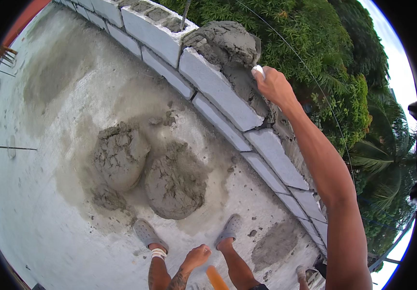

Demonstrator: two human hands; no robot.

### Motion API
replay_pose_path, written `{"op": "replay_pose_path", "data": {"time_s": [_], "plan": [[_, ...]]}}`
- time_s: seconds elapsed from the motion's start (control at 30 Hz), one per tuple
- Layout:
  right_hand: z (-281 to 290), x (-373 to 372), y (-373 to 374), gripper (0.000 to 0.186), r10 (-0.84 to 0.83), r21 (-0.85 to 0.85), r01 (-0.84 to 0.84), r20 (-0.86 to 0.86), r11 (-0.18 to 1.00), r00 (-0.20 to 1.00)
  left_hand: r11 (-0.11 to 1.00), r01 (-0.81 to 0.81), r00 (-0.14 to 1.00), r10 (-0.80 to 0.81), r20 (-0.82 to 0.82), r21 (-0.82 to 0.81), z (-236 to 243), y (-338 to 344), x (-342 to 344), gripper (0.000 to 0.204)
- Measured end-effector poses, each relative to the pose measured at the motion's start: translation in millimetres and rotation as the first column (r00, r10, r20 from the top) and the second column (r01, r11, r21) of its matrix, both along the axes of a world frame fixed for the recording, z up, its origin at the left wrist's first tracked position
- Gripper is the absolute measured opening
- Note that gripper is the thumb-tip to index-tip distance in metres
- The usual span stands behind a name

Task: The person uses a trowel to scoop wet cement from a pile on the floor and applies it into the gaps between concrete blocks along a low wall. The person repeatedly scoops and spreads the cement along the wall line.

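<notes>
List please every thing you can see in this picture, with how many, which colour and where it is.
concrete blocks: one row, several, light grey, running from top left to lower right as a low wall
mortar on the wall: one heap, dark grey, on top of the blocks near the top centre
mortar heaps: two, grey, on the floor at the centre
concrete floor: one, pale grey with wet patches, left of the wall
string line: one, thin, stretched beyond the wall over the greenery
trees and bushes: many, green, beyond the wall at right
clogs: two, grey, on the person's feet at bottom centre
orange handle: one, bottom edge; what it belongs to is hidden
right hand: raised, holding a white handle against the mortar on the wall
left hand: low, closed, near the orange handle
</notes>
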State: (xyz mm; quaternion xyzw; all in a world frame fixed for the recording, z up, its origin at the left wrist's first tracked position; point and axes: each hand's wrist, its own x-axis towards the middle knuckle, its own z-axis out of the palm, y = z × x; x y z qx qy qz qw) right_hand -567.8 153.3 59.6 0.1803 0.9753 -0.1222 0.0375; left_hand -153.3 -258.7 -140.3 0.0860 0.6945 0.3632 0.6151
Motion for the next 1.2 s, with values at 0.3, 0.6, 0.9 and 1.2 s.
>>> {"op": "replay_pose_path", "data": {"time_s": [0.3,0.6,0.9,1.2], "plan": [[-24.2,146.6,-78.2,0.03,-0.194,-0.084,0.178,-0.247,0.98,0.949,0.988,-0.14,0.99,0.139,0.012,0.073,-2.7,-7.4,1.1,0.032],[-257.0,413.1,-132.9,0.035,-0.478,-0.308,0.704,0.557,0.64,0.679,0.973,-0.224,0.975,0.224,0.013,0.051,14.8,-2.9,-11.5,0.03],[-392.9,410.9,-197.3,0.042,-0.214,-0.504,0.709,0.72,0.494,0.661,0.966,-0.229,0.973,0.23,0.009,0.121,27.9,4.7,1.2,0.028],[-308.1,308.5,-158.0,0.037,0.101,-0.536,0.244,0.535,0.808,0.839,0.989,-0.144,0.99,0.143,0.012,0.042,21.4,7.0,-17.2,0.028]]}}
